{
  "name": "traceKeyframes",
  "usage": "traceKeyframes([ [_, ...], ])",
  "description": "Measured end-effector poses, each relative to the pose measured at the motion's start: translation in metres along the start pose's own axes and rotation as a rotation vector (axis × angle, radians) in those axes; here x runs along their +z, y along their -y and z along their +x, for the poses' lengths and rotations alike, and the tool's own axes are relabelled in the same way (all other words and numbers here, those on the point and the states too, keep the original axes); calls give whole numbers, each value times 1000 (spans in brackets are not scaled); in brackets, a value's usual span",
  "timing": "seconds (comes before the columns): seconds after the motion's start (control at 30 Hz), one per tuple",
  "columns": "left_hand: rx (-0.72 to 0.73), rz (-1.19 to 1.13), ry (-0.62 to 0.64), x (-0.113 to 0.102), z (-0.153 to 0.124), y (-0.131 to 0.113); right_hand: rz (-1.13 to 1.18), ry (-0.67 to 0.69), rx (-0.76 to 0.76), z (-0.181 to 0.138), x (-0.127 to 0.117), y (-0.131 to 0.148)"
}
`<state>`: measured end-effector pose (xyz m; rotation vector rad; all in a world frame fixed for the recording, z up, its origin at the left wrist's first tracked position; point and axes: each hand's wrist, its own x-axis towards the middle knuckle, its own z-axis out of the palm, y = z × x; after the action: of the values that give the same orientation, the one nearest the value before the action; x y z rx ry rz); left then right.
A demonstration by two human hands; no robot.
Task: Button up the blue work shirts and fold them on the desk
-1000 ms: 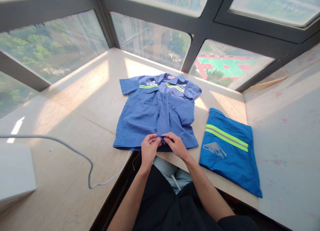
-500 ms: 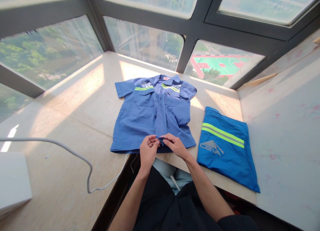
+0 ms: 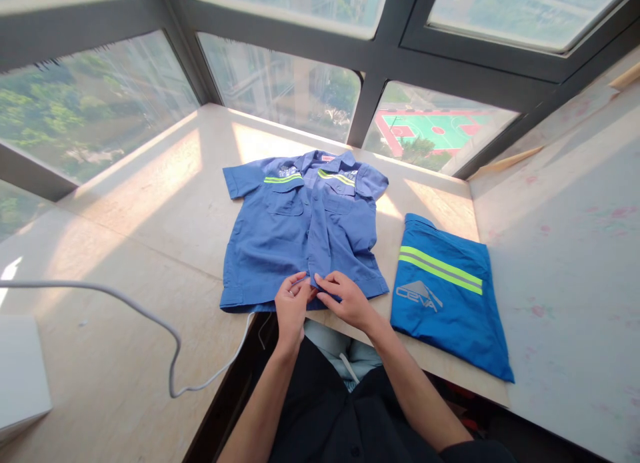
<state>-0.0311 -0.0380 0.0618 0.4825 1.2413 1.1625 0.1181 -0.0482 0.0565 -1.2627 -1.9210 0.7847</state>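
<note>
On a sunlit sill [image 3: 140, 283], a blue shirt [image 3: 267, 249] lies spread left of a folded garment [image 3: 443, 326], the left hand [image 3: 291, 309] and right hand [image 3: 349, 301] pinching the shirt's near front edges, apparently aligning them, the next move seemingly calling for steady fingertips

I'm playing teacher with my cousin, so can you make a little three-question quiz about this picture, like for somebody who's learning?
1. True or false: the left hand and the right hand are both at the bottom edge of the shirt.
2. Which word is on the folded garment? A) NOVA B) CEVA C) DELTA
3. Fill in: from where the person sits, the folded garment lies to the ____ of the shirt.

Key: 1. True. 2. B. 3. Right.
</note>
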Motion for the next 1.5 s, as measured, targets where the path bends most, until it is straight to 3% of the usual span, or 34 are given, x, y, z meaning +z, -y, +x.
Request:
traceKeyframes([
  [0.1,-34,-18,34,0,-2,-4,-138,9,-12,-1,-1,9],
  [0.2,-2,17,49,-1,-2,-3,-136,18,7,-1,0,15],
  [0.47,92,31,-6,-4,0,6,251,-54,114,-4,0,7],
  [0.63,133,21,-6,-2,1,9,368,-140,216,-4,2,5],
  [0.83,159,75,-1,-1,2,12,327,-262,297,-1,7,10],
  [1.17,188,138,41,1,-2,11,61,-156,197,6,-8,16],
  [1.3,200,137,59,4,-7,11,50,-183,198,7,-9,20],
  [1.5,197,103,-21,4,-7,12,99,-224,169,4,-4,22],
])
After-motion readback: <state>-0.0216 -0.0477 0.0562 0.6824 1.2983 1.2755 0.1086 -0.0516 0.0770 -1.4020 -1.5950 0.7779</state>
